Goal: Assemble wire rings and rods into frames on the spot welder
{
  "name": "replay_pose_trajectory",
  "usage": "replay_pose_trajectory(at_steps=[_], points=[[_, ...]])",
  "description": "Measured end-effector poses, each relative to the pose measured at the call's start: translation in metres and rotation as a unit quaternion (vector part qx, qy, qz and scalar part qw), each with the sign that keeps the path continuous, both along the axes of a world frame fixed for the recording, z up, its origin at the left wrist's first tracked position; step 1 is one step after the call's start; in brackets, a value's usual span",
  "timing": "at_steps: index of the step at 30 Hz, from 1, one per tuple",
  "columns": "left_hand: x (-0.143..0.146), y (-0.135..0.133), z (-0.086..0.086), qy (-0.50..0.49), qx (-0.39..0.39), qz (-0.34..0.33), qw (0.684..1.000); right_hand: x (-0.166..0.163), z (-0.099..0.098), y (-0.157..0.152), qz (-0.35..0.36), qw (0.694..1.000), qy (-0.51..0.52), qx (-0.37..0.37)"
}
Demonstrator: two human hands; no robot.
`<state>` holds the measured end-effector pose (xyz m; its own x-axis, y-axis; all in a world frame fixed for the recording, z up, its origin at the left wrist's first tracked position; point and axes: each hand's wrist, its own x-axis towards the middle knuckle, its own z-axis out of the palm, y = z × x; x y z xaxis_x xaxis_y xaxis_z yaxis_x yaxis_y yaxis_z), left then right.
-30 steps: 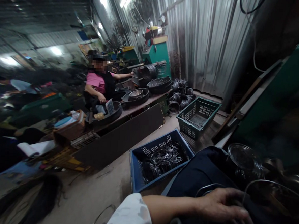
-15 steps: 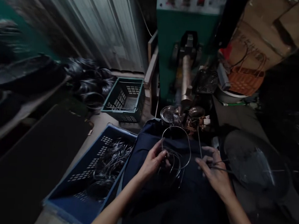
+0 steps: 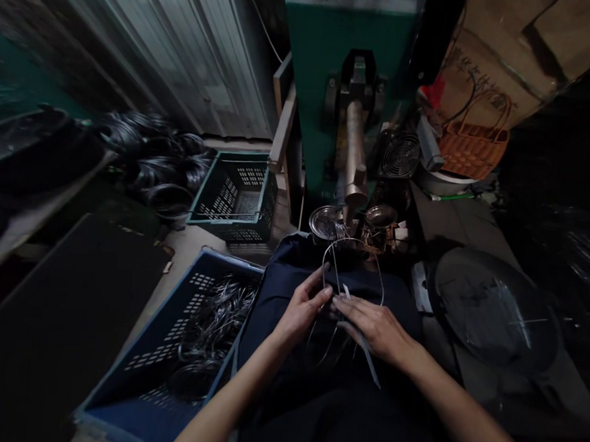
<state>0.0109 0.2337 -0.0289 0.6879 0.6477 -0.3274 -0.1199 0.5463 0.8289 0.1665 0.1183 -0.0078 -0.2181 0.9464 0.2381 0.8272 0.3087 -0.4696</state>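
My left hand (image 3: pixel 304 309) and my right hand (image 3: pixel 374 327) meet over my lap, which is covered by a dark blue cloth (image 3: pixel 344 397). Both pinch thin metal wire rings (image 3: pixel 355 268) that loop upward toward the machine. My left hand's fingers are closed on the bundle of rings. A flat metal strip (image 3: pixel 367 355) lies under my right hand's fingers, slanting down to the right. Fingertips of the two hands nearly touch.
A green machine (image 3: pixel 351 71) with a copper arm (image 3: pixel 355 155) stands just ahead. A blue crate (image 3: pixel 177 347) of wire rings sits at my left, a green crate (image 3: pixel 236 194) beyond it. A round dark pan (image 3: pixel 494 306) lies at right, a wicker basket (image 3: pixel 472 145) behind.
The view swung from the workshop and a seated co-worker down to my lap. My right hand moved left from the pan's edge to join my left hand on the rings.
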Motion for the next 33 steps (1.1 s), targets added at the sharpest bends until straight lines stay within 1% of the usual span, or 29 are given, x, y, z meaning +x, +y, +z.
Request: replay_pose_trajectory(at_steps=[5,12,19,26,33], points=[[0.005,0.004,0.006,-0.01,-0.01,-0.005,1.0,0.003,0.004,0.004,-0.021,1.0,-0.024,0.0],[0.015,0.006,0.016,-0.016,-0.037,0.002,0.999,0.007,0.01,0.005,-0.029,0.998,-0.051,0.027],[0.02,0.008,0.013,-0.031,-0.039,-0.006,0.999,0.01,0.015,0.006,-0.044,0.998,-0.05,0.006],[0.025,0.011,0.014,-0.02,-0.04,-0.009,0.999,0.014,0.013,0.007,-0.047,0.998,-0.047,0.007],[0.03,0.011,0.009,-0.035,-0.037,-0.004,0.999,0.019,0.016,0.009,-0.044,0.998,-0.04,-0.012]])
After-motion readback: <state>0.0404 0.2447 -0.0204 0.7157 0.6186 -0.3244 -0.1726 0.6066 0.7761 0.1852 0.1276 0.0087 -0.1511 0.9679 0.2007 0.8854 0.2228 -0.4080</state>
